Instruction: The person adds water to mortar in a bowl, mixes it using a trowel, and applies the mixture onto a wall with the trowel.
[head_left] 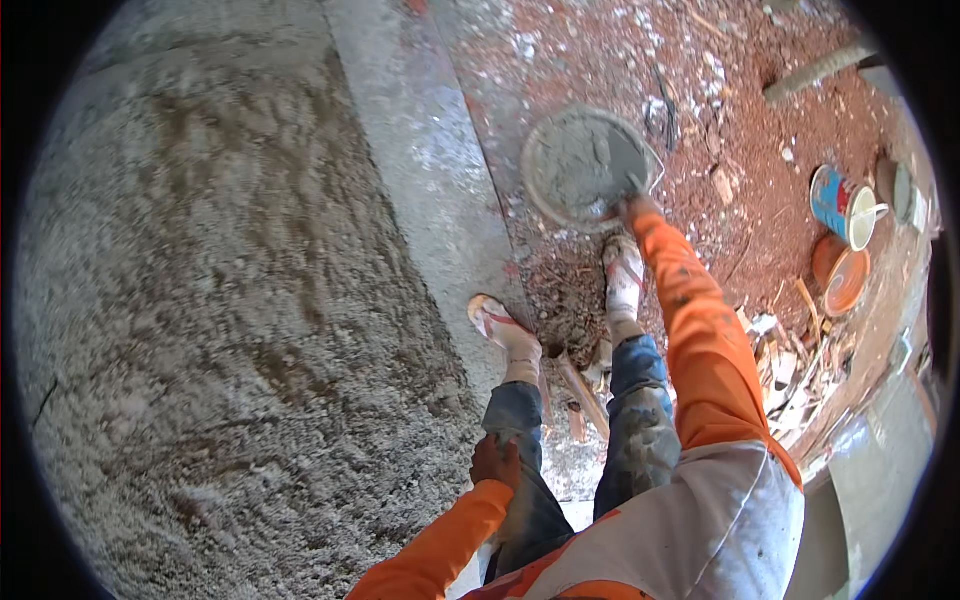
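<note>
A round bucket (pixel 533 172) of wet grey mortar (pixel 590 150) stands on the ground in front of my right foot. At its near right rim is my right hand (pixel 640 207), with the fingers closed around something dark that reaches into the mortar; what it is I cannot make out. The bucket's thin wire handle (pixel 657 172) hangs out at the right side. My left hand (pixel 495 460) rests against my left knee, on the blue trouser leg (pixel 514 412). Its fingers are too dark to read, and no tool shows in it.
A rough grey mortar surface (pixel 250 300) spreads across the left, bordered by a smooth concrete strip (pixel 420 150). Red soil with rubble lies right. A blue-and-white paint bucket (pixel 832 200), an orange bucket (pixel 835 270) and wood scraps (pixel 790 370) are there. Sandalled feet straddle the strip's edge.
</note>
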